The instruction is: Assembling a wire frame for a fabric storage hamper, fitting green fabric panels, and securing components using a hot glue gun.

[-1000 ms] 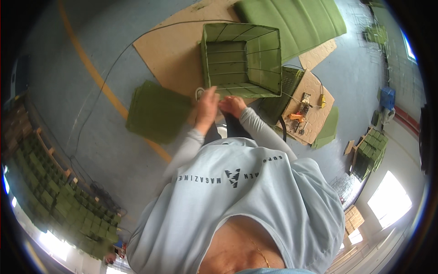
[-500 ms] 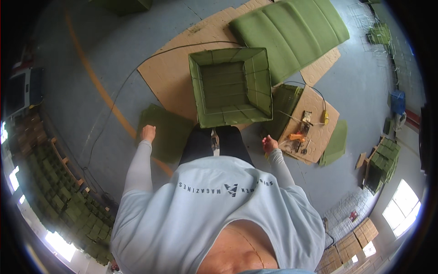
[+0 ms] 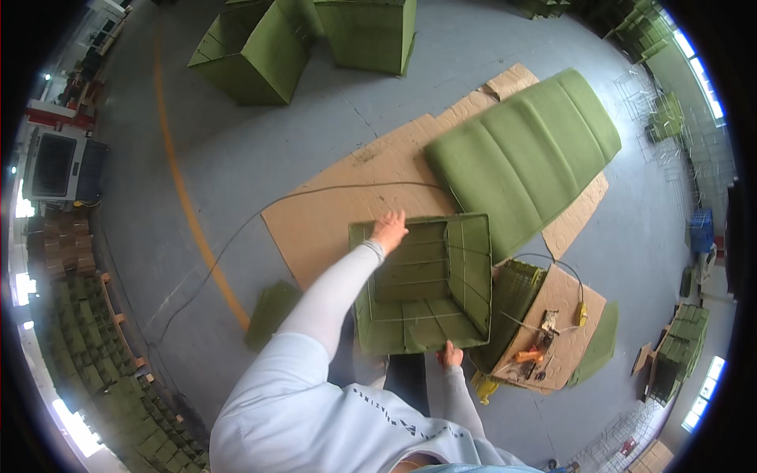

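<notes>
A green square box [image 3: 419, 325] with thin wire framing inside stands open side up before me, partly over the cardboard. My left hand [image 3: 389, 231] lies across its far rim with the fingers stretched out; contact with the rim is hard to tell. At the near rim, my right hand [image 3: 450, 355] grips the edge, thumb up on the rim and the other fingers hidden beneath. Just right of the box is a cardboard-topped green stack [image 3: 564, 315] bearing an orange-handled tool [image 3: 529, 356] and small dark items.
A large padded green piece [image 3: 524, 158] lies on cardboard sheets [image 3: 339, 213] ahead. A black cable [image 3: 315, 189] crosses the cardboard and floor. Two more green boxes [image 3: 268, 59] stand far left. A flat green panel [image 3: 272, 311] lies left, with stacked green pieces [image 3: 87, 347] beyond.
My left hand has moved from the left side up to the box's far rim. My right hand has come onto its near rim. The whole view has shifted, showing more floor ahead.
</notes>
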The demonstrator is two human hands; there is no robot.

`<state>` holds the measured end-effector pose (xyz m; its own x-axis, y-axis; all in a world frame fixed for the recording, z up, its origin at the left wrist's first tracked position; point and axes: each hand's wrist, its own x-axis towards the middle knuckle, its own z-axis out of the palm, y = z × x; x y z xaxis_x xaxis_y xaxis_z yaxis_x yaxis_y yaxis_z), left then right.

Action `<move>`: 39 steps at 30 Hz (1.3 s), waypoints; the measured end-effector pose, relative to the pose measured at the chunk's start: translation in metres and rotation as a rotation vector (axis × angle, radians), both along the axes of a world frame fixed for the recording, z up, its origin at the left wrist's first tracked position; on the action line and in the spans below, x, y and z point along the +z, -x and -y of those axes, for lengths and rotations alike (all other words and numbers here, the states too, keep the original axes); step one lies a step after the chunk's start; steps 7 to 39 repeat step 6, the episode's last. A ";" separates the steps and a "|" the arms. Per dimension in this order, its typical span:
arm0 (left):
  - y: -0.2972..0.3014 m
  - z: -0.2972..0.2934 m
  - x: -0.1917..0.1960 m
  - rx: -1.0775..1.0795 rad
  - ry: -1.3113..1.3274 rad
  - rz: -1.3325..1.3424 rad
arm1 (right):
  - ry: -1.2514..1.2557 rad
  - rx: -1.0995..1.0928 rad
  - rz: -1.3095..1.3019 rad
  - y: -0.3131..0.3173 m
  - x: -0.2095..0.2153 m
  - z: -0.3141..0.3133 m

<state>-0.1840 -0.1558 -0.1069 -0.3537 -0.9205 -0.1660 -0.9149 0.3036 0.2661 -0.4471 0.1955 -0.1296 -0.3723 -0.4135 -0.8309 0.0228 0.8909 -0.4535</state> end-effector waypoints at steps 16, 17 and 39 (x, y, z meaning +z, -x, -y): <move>0.001 0.048 0.003 0.002 -0.303 0.079 | 0.048 0.153 -0.149 -0.013 0.025 0.028; 0.001 0.048 0.003 0.002 -0.303 0.079 | 0.048 0.153 -0.149 -0.013 0.025 0.028; 0.001 0.048 0.003 0.002 -0.303 0.079 | 0.048 0.153 -0.149 -0.013 0.025 0.028</move>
